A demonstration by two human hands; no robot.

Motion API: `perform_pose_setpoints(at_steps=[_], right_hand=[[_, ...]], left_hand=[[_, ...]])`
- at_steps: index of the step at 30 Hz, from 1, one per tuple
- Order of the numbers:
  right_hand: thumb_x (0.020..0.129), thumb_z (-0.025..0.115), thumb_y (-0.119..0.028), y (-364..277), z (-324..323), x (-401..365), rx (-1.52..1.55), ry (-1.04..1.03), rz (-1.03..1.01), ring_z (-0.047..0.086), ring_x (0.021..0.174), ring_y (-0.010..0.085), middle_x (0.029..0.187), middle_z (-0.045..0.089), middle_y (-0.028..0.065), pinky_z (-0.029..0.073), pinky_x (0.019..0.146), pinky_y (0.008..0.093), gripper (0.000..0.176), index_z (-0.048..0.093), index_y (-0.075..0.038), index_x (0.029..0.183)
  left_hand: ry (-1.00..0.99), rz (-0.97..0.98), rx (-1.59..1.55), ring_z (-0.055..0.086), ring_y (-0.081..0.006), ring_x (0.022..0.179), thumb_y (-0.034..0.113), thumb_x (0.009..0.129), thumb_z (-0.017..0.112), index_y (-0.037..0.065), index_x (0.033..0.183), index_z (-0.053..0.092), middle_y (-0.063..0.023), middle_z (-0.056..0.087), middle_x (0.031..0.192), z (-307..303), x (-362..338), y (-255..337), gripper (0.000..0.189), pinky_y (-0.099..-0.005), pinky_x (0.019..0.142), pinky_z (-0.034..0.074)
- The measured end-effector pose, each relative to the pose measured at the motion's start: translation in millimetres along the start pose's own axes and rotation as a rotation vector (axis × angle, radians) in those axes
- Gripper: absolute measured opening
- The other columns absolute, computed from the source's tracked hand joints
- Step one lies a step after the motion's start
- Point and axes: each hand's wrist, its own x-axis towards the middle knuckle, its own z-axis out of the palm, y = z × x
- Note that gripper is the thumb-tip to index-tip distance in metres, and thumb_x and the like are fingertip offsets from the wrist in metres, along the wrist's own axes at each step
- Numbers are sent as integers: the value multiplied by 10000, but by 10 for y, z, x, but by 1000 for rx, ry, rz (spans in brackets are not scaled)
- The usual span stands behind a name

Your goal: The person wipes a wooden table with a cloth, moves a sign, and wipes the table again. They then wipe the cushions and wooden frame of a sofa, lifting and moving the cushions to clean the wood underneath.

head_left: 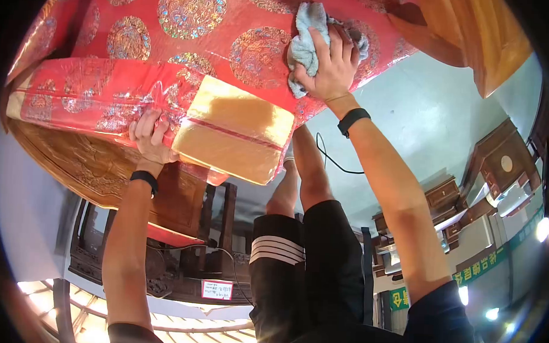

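Observation:
My right hand presses a grey-blue cloth against a red covering with round multicoloured medallions. Its fingers are bent over the cloth, and part of the cloth shows beyond them. On the left, my left hand grips the lower edge of a long, block-shaped red cushion with a gold end panel. Clear, shiny plastic appears to wrap this cushion. The fingers lie over its near side, while the thumb is partly hidden by it.
Carved brown wood curves below the cushion at left. A wooden furniture part juts in at upper right. Dark wooden furniture stands on the pale floor to the right. A black cable lies near my legs.

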Motion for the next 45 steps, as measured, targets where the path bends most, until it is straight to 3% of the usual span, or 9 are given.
perform_pose_setpoints(at_steps=[10, 15, 17, 22, 33, 35, 37, 42, 45], right_hand=[[787, 678, -548, -9, -8, -23, -15, -20, 25, 474, 1368, 377, 1489, 516, 137, 350, 1131, 615, 767, 549, -236, 1476], [745, 689, -557, -1, 64, -29, -22, 81, 3, 540, 1272, 343, 1457, 539, 90, 392, 1115, 595, 777, 563, -278, 1459], [792, 670, -551, -11, 24, -47, -21, 54, 5, 511, 1316, 381, 1449, 536, 123, 375, 1114, 591, 762, 549, -250, 1482], [789, 671, -548, 9, 49, -71, -50, 53, 6, 516, 1289, 380, 1448, 531, 113, 377, 1119, 577, 775, 532, -268, 1498], [818, 653, -551, 0, 78, -38, -117, 50, -32, 503, 1274, 389, 1414, 524, 133, 369, 1102, 633, 766, 504, -242, 1503], [831, 649, -538, 9, 72, -39, -122, 29, -24, 488, 1295, 385, 1421, 515, 135, 362, 1104, 634, 759, 488, -237, 1509], [838, 649, -527, -14, 55, -30, -136, 17, -25, 475, 1306, 385, 1428, 508, 135, 357, 1111, 627, 742, 486, -235, 1501], [842, 669, -467, -50, 21, -17, -177, 10, -16, 472, 1302, 406, 1425, 509, 148, 356, 1106, 586, 716, 510, -166, 1473], [853, 659, -457, -79, 39, -15, -200, 4, -6, 468, 1317, 404, 1436, 508, 148, 347, 1119, 582, 707, 508, -160, 1477]], left_hand=[[-193, -69, -65, 482, -376, 1266, 517, 822, 527, 119, 1219, 583, -156, 537, 1337, -206, 464, 92, 564, -586, 1138, 244], [-253, -30, -27, 494, -373, 1249, 525, 849, 524, 82, 1262, 582, -170, 550, 1307, -313, 933, 149, 609, -583, 1136, 255], [-235, 16, 26, 504, -395, 1214, 539, 980, 387, 21, 1260, 573, -200, 563, 1296, -316, 1069, 211, 617, -589, 1120, 258], [-240, 100, 25, 508, -408, 1224, 419, 911, 519, 1, 1272, 561, -213, 572, 1292, -362, 1404, 286, 554, -596, 1124, 280], [-136, -15, -82, 477, -410, 1286, 408, 832, 639, 65, 1225, 573, -189, 531, 1343, -877, 42, 522, 525, -639, 1140, 247], [-219, -92, -107, 483, -423, 1273, 289, 799, 681, 60, 1171, 588, -196, 538, 1305, -1175, -164, 649, 446, -612, 1124, 290], [-576, -284, -229, 490, -427, 1261, 174, 777, 686, 40, 1123, 603, -206, 547, 1263, -1390, -361, 667, 380, -571, 1091, 349], [-243, -269, -147, 502, -469, 1270, 187, 886, 648, 15, 1312, 615, -256, 534, 1423, -1469, -74, 576, 460, -588, 1094, 359], [-121, -189, -105, 521, -404, 1310, 213, 899, 646, 36, 1318, 634, -200, 573, 1421, -1104, 516, 375, 456, -575, 1130, 344]])
